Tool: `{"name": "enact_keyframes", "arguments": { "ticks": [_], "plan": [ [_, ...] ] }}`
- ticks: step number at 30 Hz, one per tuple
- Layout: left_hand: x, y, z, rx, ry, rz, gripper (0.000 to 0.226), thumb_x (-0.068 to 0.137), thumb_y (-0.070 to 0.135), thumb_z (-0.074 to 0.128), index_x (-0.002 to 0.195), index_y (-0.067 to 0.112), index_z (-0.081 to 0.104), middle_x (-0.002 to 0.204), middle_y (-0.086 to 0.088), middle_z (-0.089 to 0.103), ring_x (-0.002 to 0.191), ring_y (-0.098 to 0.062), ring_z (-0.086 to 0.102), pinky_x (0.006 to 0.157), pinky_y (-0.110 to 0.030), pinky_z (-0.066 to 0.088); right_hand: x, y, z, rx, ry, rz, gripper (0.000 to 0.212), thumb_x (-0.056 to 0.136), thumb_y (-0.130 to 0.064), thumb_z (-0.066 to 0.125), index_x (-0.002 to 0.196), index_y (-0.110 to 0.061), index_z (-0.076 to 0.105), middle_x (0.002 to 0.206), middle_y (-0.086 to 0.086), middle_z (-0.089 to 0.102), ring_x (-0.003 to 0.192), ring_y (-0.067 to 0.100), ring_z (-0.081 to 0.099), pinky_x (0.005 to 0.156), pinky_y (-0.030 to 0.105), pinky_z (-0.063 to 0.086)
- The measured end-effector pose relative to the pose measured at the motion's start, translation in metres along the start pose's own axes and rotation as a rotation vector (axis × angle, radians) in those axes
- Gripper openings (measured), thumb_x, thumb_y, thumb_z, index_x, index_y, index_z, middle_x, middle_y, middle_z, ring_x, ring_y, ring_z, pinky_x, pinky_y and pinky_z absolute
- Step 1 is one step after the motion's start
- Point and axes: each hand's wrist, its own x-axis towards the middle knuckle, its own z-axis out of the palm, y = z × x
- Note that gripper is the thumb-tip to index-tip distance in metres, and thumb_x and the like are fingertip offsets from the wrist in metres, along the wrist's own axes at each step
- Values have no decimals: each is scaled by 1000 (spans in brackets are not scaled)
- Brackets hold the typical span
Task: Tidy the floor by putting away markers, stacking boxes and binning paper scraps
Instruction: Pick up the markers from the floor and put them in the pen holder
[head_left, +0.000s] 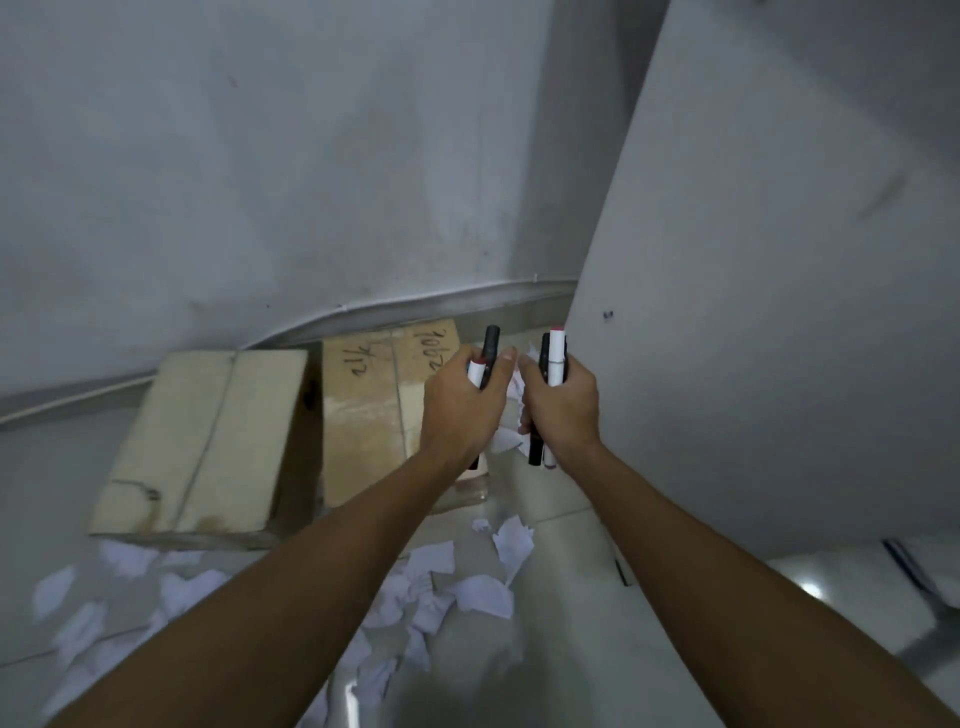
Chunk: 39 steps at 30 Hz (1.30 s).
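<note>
Gripping bunched markers (557, 358) in left hand (460, 408) and right hand (563, 405) alike, over the far edge of the floor (571, 597) by the boxes (208, 441), risking a slip into the paper scraps (431, 587) from overfull fists.

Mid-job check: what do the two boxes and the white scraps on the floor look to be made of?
Left box and right box: brown cardboard by the look, matte, with a centre flap seam, scuffs and stains; the right one bears handwriting. Scraps: thin white paper, torn and crumpled, edges curling.
</note>
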Motion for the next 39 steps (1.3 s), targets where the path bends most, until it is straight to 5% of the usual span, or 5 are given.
{"name": "enact_keyframes", "arguments": {
  "ticks": [5,13,19,29,39],
  "plan": [
    [-3,132,-66,-22,27,-49,45,88,51,62,66,13,54,52,-2,53,48,-27,56,48,-47,54,-37,-151,1,-23,-61,-17,31,89,-31,69,71,-15,50,51,3,53,39,20,54,38,31,50],
    [-19,328,-139,-33,99,-36,30,89,49,63,69,28,57,57,8,59,49,-4,56,47,-16,45,-82,-374,-35,-7,-68,-100,30,91,-26,67,67,-19,50,53,2,54,43,18,53,40,29,49],
    [-30,443,-168,-83,92,-31,52,88,58,59,71,8,56,59,-13,54,52,-23,52,50,-42,50,-103,-483,-81,-10,-42,-133,27,92,-26,67,69,-23,52,51,-11,52,41,5,50,41,22,47],
    [-41,552,-145,-147,11,-78,58,90,65,49,62,15,53,59,-13,57,51,-20,52,51,-32,46,-121,-542,-154,-12,40,-100,24,91,-27,65,72,-20,52,63,13,57,53,26,56,54,48,58],
    [-29,584,-74,-172,-159,-128,73,80,79,43,56,11,52,46,-1,54,37,-12,52,40,-21,42,-90,-549,-227,30,275,-78,31,90,-36,65,76,-10,56,55,7,59,45,18,62,51,24,55]
  ]
}}
